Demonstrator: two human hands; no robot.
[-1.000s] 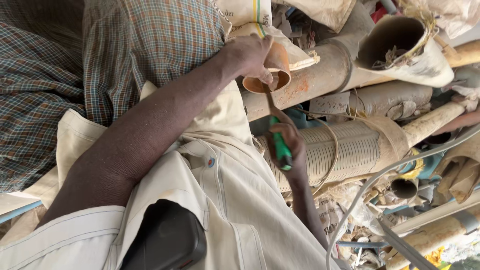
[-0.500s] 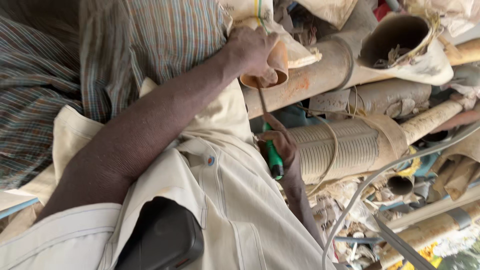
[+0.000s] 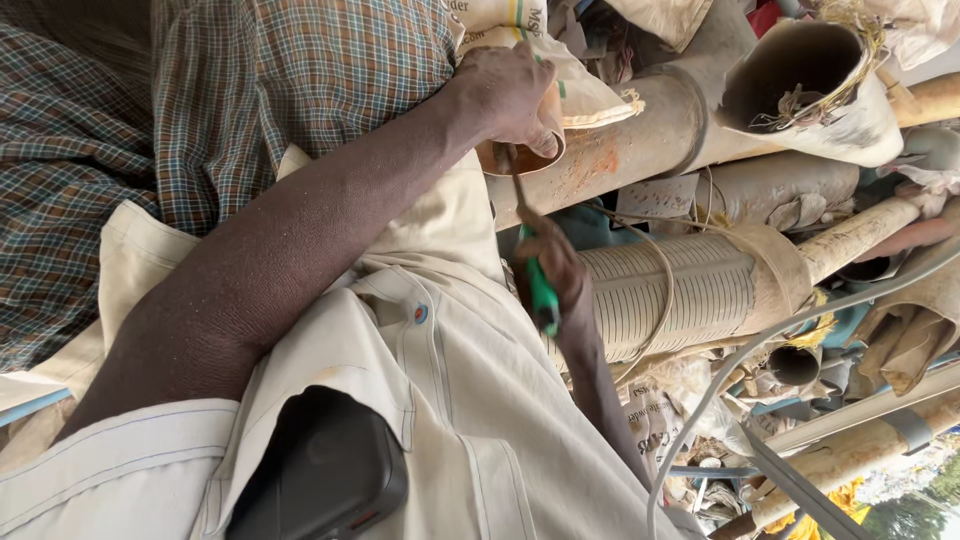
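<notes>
Pipe fitting [image 3: 520, 155], a short rust-stained collar, sits on the end of the long dusty pipe [image 3: 640, 150] above your lap; it looks rigid, gritty and fairly light. Your left hand [image 3: 510, 95] wraps closed around its rim. Your right hand [image 3: 555, 275] clamps the screwdriver [image 3: 542, 290] by its green handle, its tip at the collar.

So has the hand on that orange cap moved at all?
Yes. The left hand has closed down over the orange cap, toward the big rusty pipe, hiding its mouth; the right hand's screwdriver barely shifted.
</notes>
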